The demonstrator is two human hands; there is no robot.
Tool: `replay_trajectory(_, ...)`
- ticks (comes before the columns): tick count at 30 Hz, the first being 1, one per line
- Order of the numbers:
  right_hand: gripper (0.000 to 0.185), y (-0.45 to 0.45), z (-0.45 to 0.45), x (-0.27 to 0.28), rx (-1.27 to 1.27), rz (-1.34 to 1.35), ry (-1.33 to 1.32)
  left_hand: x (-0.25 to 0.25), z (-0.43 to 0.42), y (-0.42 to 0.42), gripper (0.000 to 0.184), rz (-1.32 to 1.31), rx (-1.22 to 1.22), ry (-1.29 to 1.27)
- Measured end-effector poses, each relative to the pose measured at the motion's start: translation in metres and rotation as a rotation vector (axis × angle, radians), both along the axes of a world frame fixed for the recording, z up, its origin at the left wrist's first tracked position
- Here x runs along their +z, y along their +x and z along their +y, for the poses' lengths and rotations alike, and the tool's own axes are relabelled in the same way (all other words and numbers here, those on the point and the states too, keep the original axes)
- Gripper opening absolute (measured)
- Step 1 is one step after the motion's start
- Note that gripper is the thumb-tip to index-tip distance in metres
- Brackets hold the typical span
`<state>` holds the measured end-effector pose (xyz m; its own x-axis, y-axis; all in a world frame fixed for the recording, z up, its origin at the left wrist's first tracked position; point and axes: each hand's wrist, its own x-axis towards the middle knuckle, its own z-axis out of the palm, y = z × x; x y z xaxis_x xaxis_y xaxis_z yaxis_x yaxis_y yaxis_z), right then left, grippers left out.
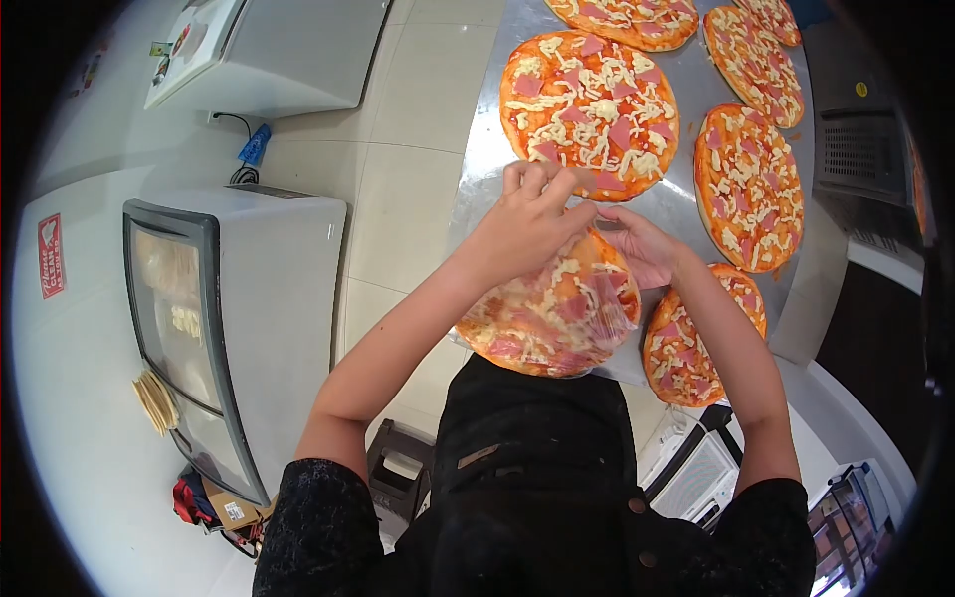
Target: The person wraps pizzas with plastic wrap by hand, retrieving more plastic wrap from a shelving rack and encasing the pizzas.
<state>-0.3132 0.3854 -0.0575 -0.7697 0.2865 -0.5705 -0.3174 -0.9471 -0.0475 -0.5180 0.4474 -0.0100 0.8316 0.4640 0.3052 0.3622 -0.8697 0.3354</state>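
Film (609,298) over pizza (542,320) is pinched by left hand (542,211), grip of right hand (642,245) unclear; toppings (573,306) could be smeared by tugging.

top-centre pizza (632,22) cut off by upper edge, wrapped pizza (532,313) partly hidden behind left hand (532,219)

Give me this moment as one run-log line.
left hand: on plastic film | right hand: at same film | film-covered pizza: at near edge of table | other pizzas: uncovered, on table
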Motion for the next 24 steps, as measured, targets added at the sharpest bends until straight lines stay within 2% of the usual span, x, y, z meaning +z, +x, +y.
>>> replay_trajectory(2, 0.067, -0.001, -0.003, 0.003, 0.013, -0.028, 0.007, 0.004, 0.002, 0.008, 0.018, -0.021, 0.012, 0.041)
replay_trajectory(5, 0.066, -0.002, -0.010, -0.006, -0.014, 0.074, 0.047, 0.009, 0.007, 0.022, 0.019, -0.084, -0.027, 0.102)
replay_trajectory(7, 0.060, -0.008, -0.018, -0.011, -0.169, 0.025, 0.085, 0.014, 0.012, 0.030, 0.018, -0.176, -0.053, 0.098)
replay_trajectory(8, 0.060, -0.008, -0.021, -0.012, -0.165, 0.023, 0.083, 0.016, 0.014, 0.035, 0.018, -0.178, -0.050, 0.097)
replay_trajectory(10, 0.052, -0.011, -0.026, -0.008, -0.255, -0.101, 0.109, 0.018, 0.019, 0.043, 0.016, -0.204, -0.079, 0.184)
replay_trajectory(17, 0.046, -0.027, -0.047, 0.008, -0.424, -0.305, 0.001, 0.011, 0.017, 0.064, 0.012, -0.198, -0.116, 0.158)
replay_trajectory(19, 0.046, -0.034, -0.059, 0.008, -0.464, -0.426, 0.036, 0.013, 0.011, 0.060, 0.019, -0.139, -0.079, -0.010)
replay_trajectory(20, 0.046, -0.033, -0.067, -0.001, -0.467, -0.418, 0.033, 0.013, 0.010, 0.052, 0.019, -0.131, -0.082, -0.010)
replay_trajectory(22, 0.050, -0.026, -0.083, -0.024, -0.492, -0.131, -0.053, 0.012, 0.010, 0.021, 0.028, -0.131, 0.167, -0.349)
replay_trajectory(24, 0.052, -0.031, -0.087, -0.014, -0.512, -0.159, -0.051, 0.000, 0.006, -0.033, 0.033, -0.222, 0.422, -0.591)
